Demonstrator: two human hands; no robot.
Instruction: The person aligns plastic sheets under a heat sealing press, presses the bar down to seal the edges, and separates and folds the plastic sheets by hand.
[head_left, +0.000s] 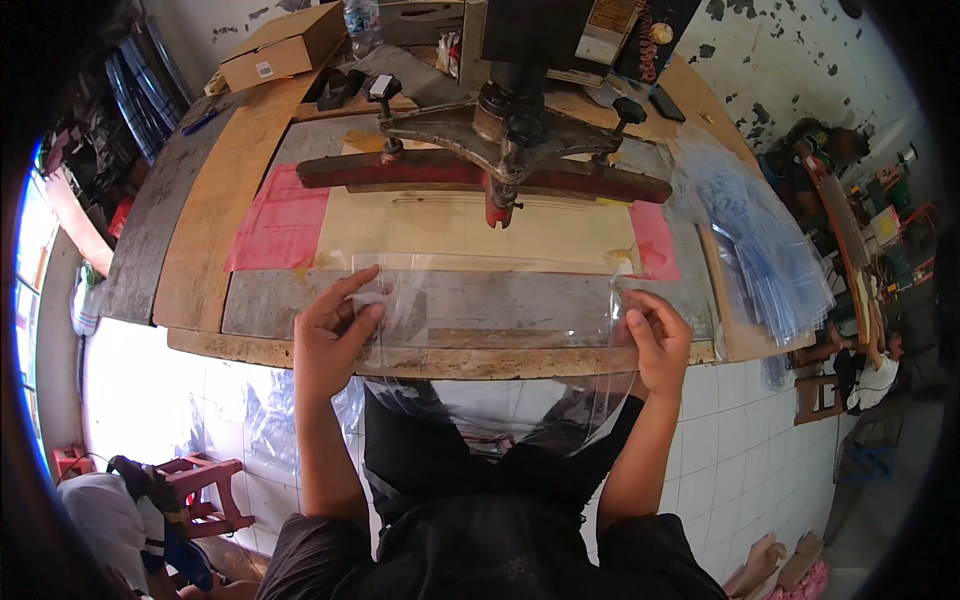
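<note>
A clear plastic sheet (500,310) is stretched between my hands over the table's front edge, its lower part hanging above my lap. My left hand (340,325) pinches its left side between thumb and fingers. At the right side, my right hand (655,335) holds the other edge the same way. Just beyond the sheet lies a cream-coloured pad (480,232) with pink pieces (275,220) at its ends. Above the pad is a press with a long red and dark metal bar (440,172).
Clear plastic sheets (760,245) are piled on the table's right side. A cardboard box (282,45), a bottle (362,22) and a phone (667,103) are at the back. Other people are at the lower left and far right. A red stool (205,490) stands at left.
</note>
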